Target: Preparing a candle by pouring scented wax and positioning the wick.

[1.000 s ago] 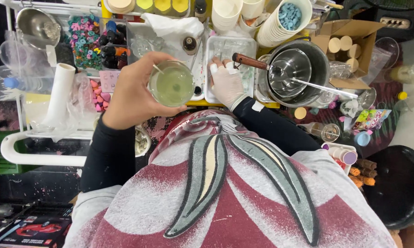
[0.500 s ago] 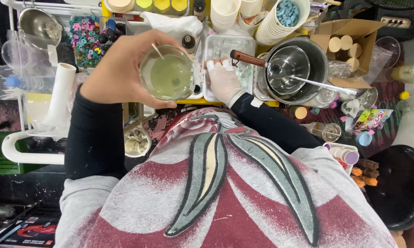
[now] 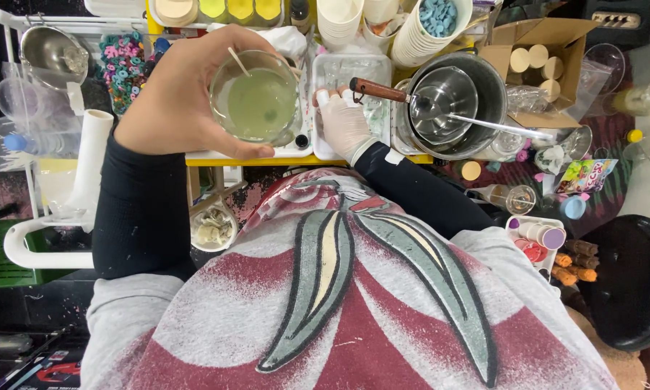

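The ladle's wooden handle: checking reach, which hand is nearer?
Right. The gloved right hand lies just below the ladle handle; the left hand holds the glass farther left.

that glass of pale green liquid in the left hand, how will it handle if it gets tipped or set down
The glass looks well filled, so tipping would probably spill it. The left hand wraps its smooth clear wall, likely slippery and breakable. The thin stick leaning inside may shift.
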